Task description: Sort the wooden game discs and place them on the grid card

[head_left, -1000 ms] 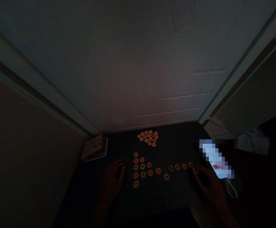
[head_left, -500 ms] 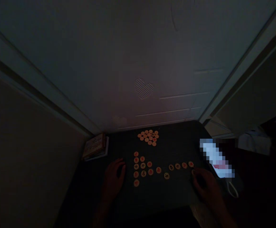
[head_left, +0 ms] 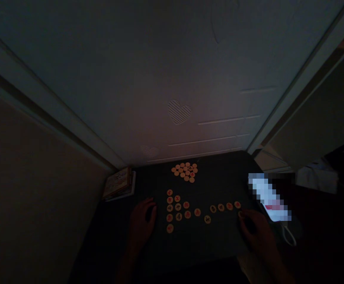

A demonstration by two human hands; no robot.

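Observation:
My right hand is at the right end of a line of round Chinese chess pieces, its fingertips closed on one pale chess piece at the tabletop. On the left, my left hand rests on the dark table with its thumb and fingers apart, holding nothing. Just right of it stand rows of face-up pieces with red or dark characters, stepping down to a single dark-marked piece. Farther back, several pieces lie in a tight cluster, mostly blank side up. Dim light hides finger detail.
A stack of books or boxes sits at the table's back left corner. A lit phone, blurred out, lies at the right with a white loop below it. A pale wall panel with a heart relief rises behind the table.
The view has shifted very slightly. Both hands and the pieces stay in about the same places.

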